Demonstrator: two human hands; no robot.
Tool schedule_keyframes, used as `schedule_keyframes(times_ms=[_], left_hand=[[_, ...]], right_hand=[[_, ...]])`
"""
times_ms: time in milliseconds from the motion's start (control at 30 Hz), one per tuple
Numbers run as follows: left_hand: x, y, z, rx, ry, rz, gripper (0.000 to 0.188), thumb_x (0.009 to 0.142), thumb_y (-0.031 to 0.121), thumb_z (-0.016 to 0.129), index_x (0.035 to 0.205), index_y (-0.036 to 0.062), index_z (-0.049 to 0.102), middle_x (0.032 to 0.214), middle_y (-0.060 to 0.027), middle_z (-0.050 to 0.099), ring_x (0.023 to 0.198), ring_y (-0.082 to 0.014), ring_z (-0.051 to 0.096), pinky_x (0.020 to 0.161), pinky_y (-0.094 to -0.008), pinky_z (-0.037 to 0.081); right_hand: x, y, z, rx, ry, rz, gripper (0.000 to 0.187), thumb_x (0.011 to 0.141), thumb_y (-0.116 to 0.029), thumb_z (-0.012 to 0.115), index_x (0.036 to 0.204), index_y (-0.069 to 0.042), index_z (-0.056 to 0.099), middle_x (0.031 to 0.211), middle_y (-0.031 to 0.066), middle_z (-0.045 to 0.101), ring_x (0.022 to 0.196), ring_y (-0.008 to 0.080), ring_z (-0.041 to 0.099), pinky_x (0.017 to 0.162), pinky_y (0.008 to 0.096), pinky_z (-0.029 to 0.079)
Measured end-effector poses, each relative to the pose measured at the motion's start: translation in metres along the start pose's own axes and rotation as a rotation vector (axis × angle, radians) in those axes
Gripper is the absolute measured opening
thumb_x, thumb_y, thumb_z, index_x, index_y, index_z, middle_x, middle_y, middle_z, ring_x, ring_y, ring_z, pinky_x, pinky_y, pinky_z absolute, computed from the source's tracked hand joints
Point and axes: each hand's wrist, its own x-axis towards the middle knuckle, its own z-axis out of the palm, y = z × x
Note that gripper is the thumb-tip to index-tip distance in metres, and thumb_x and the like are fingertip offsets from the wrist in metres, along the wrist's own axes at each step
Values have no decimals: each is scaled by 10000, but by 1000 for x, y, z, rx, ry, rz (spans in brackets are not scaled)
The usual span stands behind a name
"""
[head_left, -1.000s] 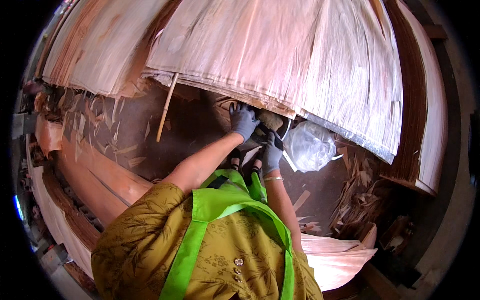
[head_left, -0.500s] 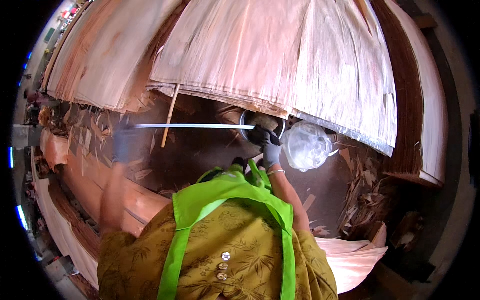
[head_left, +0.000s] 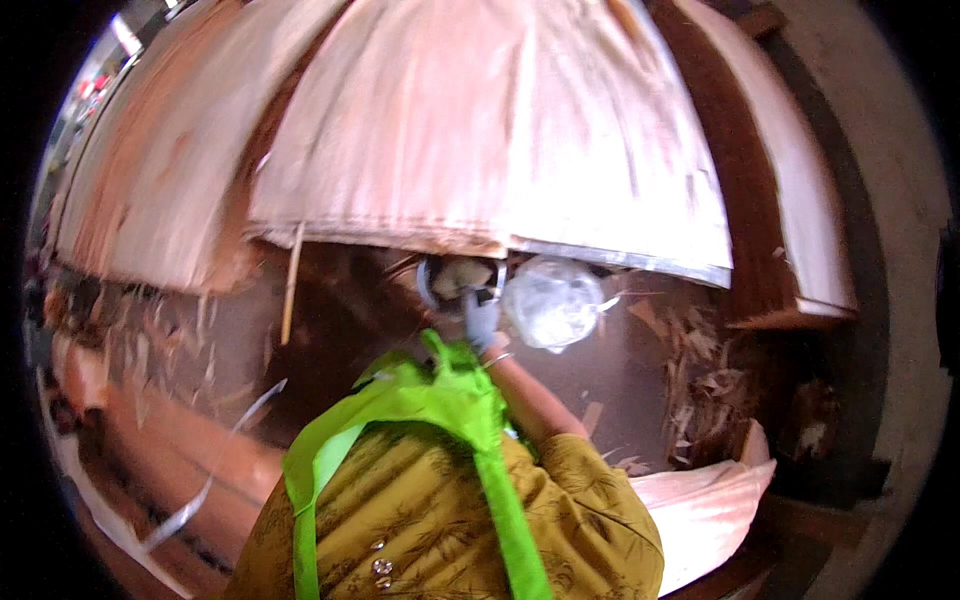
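Wood, glossy plastic, matt cloth

Grained wood is shown by the stacked sheets [head_left: 400, 130], ragged-edged; a crinkled gloss by the clear plastic bag [head_left: 550, 305]; a smooth sheen by the pale strip [head_left: 183, 515]. The right hand [head_left: 483, 322] is covered in matt grey cloth. Smooth cloth is seen in the green apron [head_left: 410, 398], patterned cloth in the shirt [head_left: 390, 490].

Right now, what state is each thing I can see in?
Bucket: open, pale lump inside.
Right hand: gloved, at the bucket; grip unclear.
Left hand: out of view.
White strip: bent, blurred.
Plastic bag: bulging; tied or not, unclear.
Stick: slightly tilted.
Sheet stack: layered.
Scraps: scattered.
Apron: worn, creased.
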Motion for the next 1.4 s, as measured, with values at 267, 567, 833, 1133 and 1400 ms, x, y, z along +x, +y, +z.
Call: schedule_keyframes(times_ms=[267,567,833,1133,1400], left_hand=[[-384,393,1,-829,-896,1020,153,671,72,655,681,16,512,586,-53,489,562,-118,441,513,-329,406],[-592,533,-154,-1001,-789,1719,215,705,66,680,905,30,613,823,-146,631,745,-280,631,666,-334,496],[-793,597,-161,-1124,-1108,1761,250,751,24,666,994,16,606,873,-77,645,772,-129,617,707,-268,511],[-921,708,-137,-825,-875,1810,465,839,260,588,1235,41,482,1233,-183,509,1114,-341,509,944,-398,407],[-984,886,-120,-539,-330,1575,666,883,410,466,1386,21,267,1457,-211,200,1340,-346,219,1075,-460,201]], right_hand=[[-76,-134,-73,346,-681,-546,374,733,60,475,1079,-5,602,1077,113,629,997,194,577,890,308,445],[-102,-90,-239,573,-368,-59,248,891,-111,567,1105,10,603,922,4,626,818,79,539,717,213,445],[-120,7,-416,537,-23,117,135,870,-140,607,908,-23,661,677,-27,576,525,53,448,480,215,364],[-133,134,-723,414,830,98,175,877,-163,606,722,-90,573,596,-59,464,468,37,390,408,197,291],[-63,130,-832,314,896,-111,139,897,-142,581,809,-36,602,618,-37,494,497,40,384,448,199,290]])
